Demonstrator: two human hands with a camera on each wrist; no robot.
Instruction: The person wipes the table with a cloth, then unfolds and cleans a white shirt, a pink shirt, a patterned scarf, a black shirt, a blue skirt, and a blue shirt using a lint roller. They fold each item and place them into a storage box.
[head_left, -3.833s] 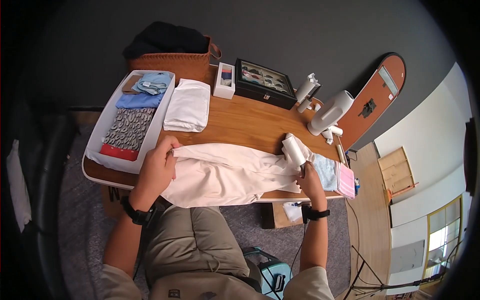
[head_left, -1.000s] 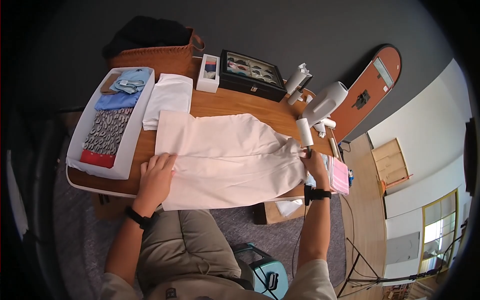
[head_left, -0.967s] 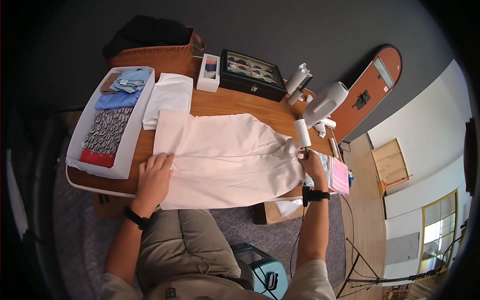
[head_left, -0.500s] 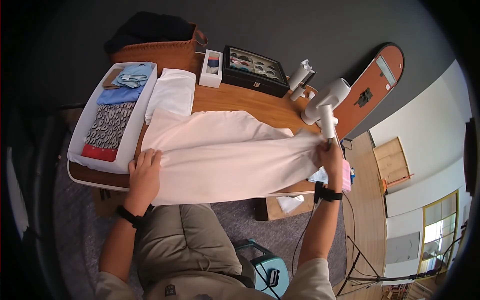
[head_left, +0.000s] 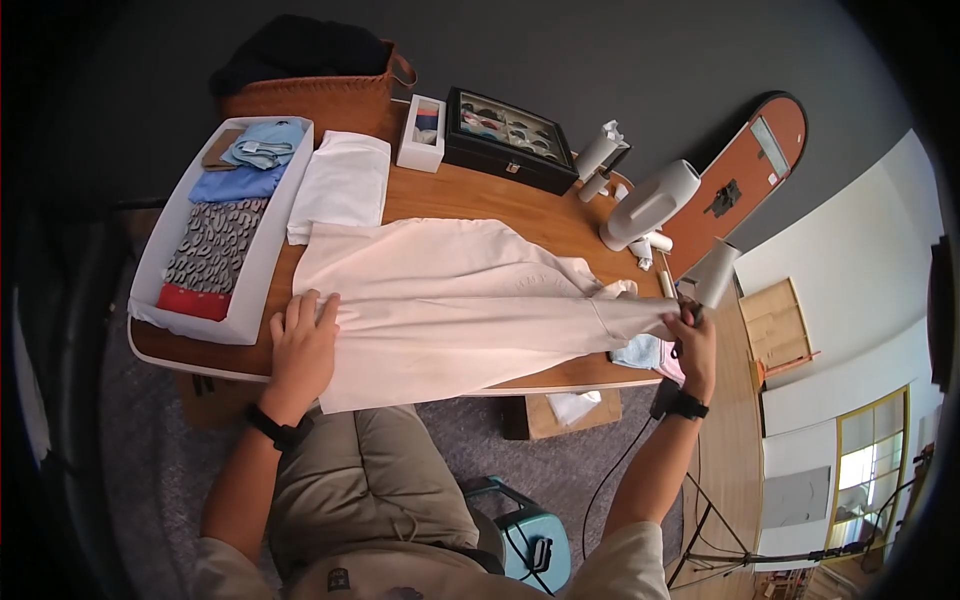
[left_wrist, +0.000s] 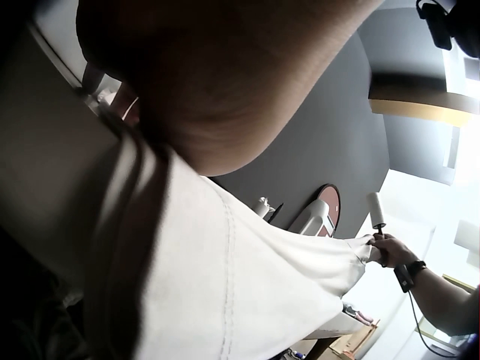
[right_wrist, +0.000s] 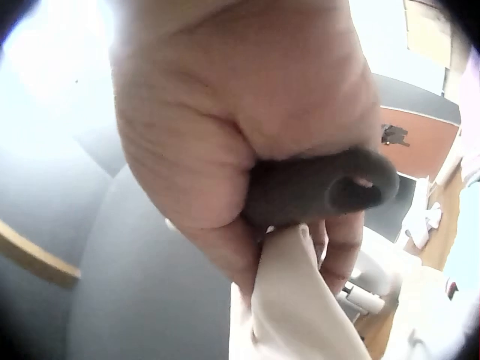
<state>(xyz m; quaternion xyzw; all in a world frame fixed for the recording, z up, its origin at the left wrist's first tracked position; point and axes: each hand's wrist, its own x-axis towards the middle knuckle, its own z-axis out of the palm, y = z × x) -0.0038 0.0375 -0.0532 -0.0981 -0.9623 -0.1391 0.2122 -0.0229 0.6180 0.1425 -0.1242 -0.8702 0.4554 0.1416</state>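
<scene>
A pale pink garment (head_left: 430, 320) lies stretched across the wooden table. On its left end rests my left hand (head_left: 304, 345), fingers spread flat over the cloth. My right hand (head_left: 695, 345), beyond the table's right edge, pinches the garment's narrow end and also holds the dark handle (right_wrist: 315, 187) of a white lint roller (head_left: 718, 272). The roller points up, off the cloth. In the left wrist view the garment (left_wrist: 225, 270) rises taut toward my right hand (left_wrist: 394, 251); the left fingertips are hidden there.
At the left stands a white bin (head_left: 255, 300) of folded clothes, beside folded white cloth (head_left: 342, 185). Behind are a woven basket (head_left: 310, 102), a white box (head_left: 421, 150) and a black display case (head_left: 510, 170). A white bottle (head_left: 650, 205) stands at the back right; folded cloths (head_left: 638, 352) lie under the garment's right end.
My right hand has moved right, past the table edge, drawing the garment's narrow end out straight. The roller now tilts to the right. My left hand stays on the left end, its fingers more spread.
</scene>
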